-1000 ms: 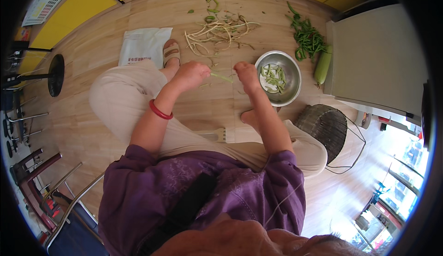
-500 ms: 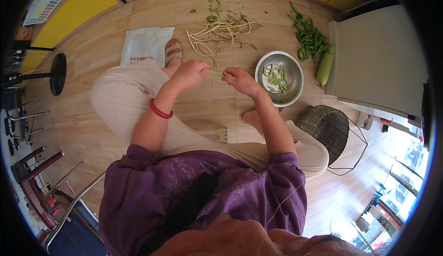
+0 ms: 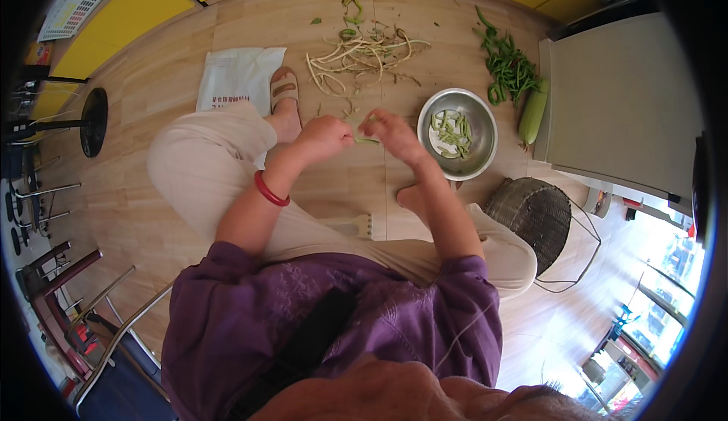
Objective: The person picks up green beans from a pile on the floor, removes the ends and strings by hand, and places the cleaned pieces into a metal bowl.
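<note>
In front of me, above the floor, my left hand (image 3: 330,136) is closed, pinching a short green bean (image 3: 366,141) that points to the right. My right hand (image 3: 393,136) is just above and beside the bean's free end, its fingers bent and smeared by motion. Whether anything is between those fingertips I cannot make out. To the right of that hand stands a steel bowl (image 3: 489,155) with several snapped bean pieces (image 3: 453,134) in it. Beyond my hands lies a loose heap of pale long beans (image 3: 364,57).
Green peppers (image 3: 509,68) and a pale green gourd (image 3: 533,115) lie at the right beside a grey cabinet (image 3: 622,102). A dark woven basket (image 3: 531,212) is by my right knee. A white bag (image 3: 239,72) lies near my left foot. Chairs (image 3: 121,330) stand at the lower left.
My right hand has lifted off the bean, its fingers loosening and blurring. My left hand has come slightly nearer to me and to the right, still with the bean.
</note>
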`<state>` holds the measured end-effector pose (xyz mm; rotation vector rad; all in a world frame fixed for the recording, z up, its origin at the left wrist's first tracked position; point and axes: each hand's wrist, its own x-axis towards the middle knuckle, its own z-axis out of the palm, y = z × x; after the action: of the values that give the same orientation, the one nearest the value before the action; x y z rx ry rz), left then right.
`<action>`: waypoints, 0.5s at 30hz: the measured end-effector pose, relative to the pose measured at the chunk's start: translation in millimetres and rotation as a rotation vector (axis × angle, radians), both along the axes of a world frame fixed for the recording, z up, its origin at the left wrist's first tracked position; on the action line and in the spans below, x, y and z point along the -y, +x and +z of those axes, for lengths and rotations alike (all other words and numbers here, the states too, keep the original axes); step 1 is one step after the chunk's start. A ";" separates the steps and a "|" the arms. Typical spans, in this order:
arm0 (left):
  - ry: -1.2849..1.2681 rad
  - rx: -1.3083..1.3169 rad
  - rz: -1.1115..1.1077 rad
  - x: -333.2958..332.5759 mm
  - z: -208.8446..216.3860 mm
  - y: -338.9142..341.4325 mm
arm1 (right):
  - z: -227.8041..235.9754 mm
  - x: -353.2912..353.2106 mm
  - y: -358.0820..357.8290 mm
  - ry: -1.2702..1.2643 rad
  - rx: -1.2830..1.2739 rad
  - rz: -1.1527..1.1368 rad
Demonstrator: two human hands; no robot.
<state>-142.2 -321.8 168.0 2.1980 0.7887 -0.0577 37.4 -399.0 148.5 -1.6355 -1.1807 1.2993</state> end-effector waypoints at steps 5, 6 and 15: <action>0.132 -0.086 -0.023 1.4 -5.3 5.7 | 3.4 -4.8 -17.1 -0.090 0.103 0.289; 0.168 -0.086 -0.020 3.0 -8.3 5.9 | 4.6 -5.4 -14.6 -0.116 0.084 0.312; 0.335 0.273 0.304 12.3 -22.6 26.0 | -46.7 -7.8 -2.6 -0.211 -0.555 -0.166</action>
<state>-116.2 -334.2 145.4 2.2971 1.0209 0.5504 34.8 -391.2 101.8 -1.3437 -0.5784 1.6656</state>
